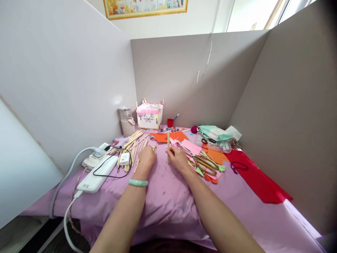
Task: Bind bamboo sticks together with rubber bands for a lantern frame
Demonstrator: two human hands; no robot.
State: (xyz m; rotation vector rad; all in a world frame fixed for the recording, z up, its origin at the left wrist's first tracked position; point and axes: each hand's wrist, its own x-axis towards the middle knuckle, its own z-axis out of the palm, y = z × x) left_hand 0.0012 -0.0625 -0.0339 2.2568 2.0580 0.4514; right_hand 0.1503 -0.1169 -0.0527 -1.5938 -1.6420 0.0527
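My right hand pinches a pale wooden stick, which stands nearly upright over the purple cloth. My left hand, with a green bangle at the wrist, is closed. Short ends of wooden sticks show at its fingertips, while the rest is hidden by the hand. Left of that hand lies a loose pile of long wooden sticks. Close to my right hand are large gold-handled scissors on pink, orange and green paper scraps. An orange sheet lies just beyond both hands.
A decorated box and a lidded jar stand at the back left. A white power bank, a charger and cables lie at left. Red felt is at right. Grey panels enclose the purple-covered table.
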